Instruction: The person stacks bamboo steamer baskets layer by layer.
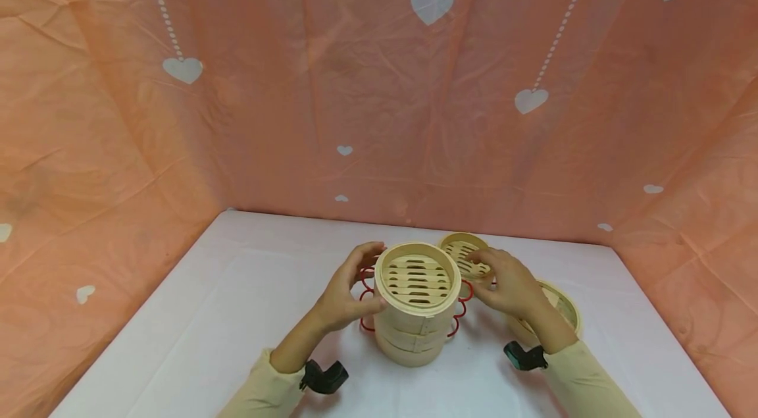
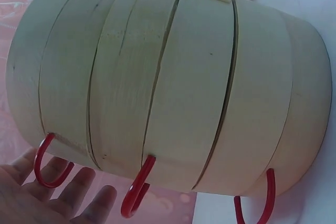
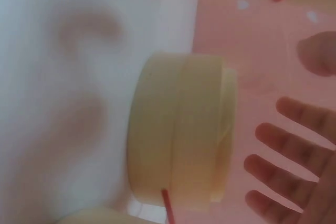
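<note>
A tall stack of bamboo steamer baskets [image 1: 411, 322] with red side handles stands upright at the front middle of the table. The slatted floor of its top tier faces up. My left hand [image 1: 346, 289] is at the stack's left side, thumb toward the front. In the left wrist view its extended fingers [image 2: 73, 195] lie beside a red handle [image 2: 137, 186]. Behind the stack to the right sits another bamboo steamer basket [image 3: 176, 135]. Over its right side hovers my right hand [image 1: 512, 283], fingers spread and apart from it in the right wrist view.
A third bamboo steamer piece [image 1: 571, 309] lies at the right, partly hidden behind the right forearm. White cloth covers the table [image 1: 260, 280]. An orange-pink curtain [image 1: 379, 108] with white hearts encloses the back and sides.
</note>
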### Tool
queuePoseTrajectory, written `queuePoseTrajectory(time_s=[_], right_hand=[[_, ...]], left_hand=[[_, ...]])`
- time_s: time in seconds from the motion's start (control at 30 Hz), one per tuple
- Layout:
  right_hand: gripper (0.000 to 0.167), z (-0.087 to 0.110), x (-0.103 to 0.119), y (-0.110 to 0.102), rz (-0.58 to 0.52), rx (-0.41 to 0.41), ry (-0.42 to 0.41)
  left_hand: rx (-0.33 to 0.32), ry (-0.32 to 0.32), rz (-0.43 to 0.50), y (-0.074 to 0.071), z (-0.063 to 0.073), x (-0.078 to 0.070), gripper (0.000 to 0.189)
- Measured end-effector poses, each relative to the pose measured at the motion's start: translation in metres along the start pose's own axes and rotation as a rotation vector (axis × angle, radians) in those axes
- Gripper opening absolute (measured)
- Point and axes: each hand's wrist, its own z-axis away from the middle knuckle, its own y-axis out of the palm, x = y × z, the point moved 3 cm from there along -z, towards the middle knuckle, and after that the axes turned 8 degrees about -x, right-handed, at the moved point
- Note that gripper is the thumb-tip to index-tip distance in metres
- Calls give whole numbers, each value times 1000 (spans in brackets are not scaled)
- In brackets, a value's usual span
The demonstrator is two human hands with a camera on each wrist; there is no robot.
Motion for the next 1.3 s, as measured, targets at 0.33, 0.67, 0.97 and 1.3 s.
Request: queuePoseTrajectory(time_s=[0.33, 0.67, 0.97, 1.3], right_hand=[[37, -4, -8, 18, -54, 19, -2], [31, -8, -15, 34, -21, 24, -61], [30, -9, -14, 39, 30, 7, -70], [27, -11, -15, 45, 32, 27, -65]], left_hand=[[1, -7, 16, 4, -1, 3, 81], [10, -53, 0, 7, -1, 7, 86], [23, -73, -6, 8, -1, 6, 89], [29, -95, -2, 7, 0, 10, 87]])
